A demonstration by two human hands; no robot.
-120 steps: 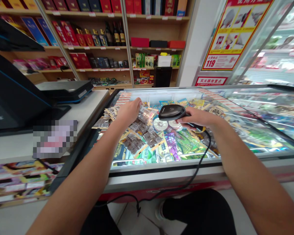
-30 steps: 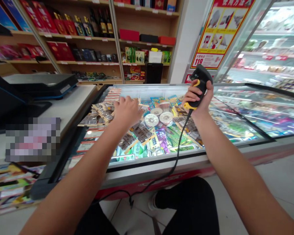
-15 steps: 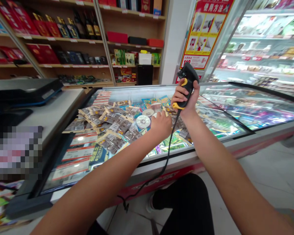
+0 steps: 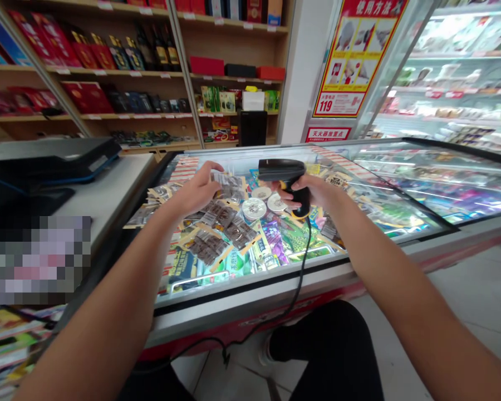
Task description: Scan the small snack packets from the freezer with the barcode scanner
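Note:
My right hand (image 4: 313, 192) grips a black and yellow barcode scanner (image 4: 281, 169) by its handle, its head pointing left towards a packet. A dark cable hangs down from the handle. Between the thumb and fingers of my left hand (image 4: 200, 189) is a small snack packet (image 4: 230, 187), dark brown contents with a tan edge, lifted at its left end. More such packets (image 4: 206, 245) lie on the glass top below it. Beside them, between my hands, stand several round tubs with pale lids, one lid (image 4: 254, 209) nearest me.
The glass-topped freezer (image 4: 234, 281) spans the space before me, with colourful packages under the glass. A counter with a black device (image 4: 58, 159) stands at left. Shelves of boxes and bottles (image 4: 158, 50) line the back; a lit display fridge (image 4: 451, 83) is at right. The scanner cable (image 4: 292, 301) loops down the front.
My left hand has moved left from the tubs and taken hold of a snack packet. My right hand has lowered the scanner leftward, turning it from upright to level.

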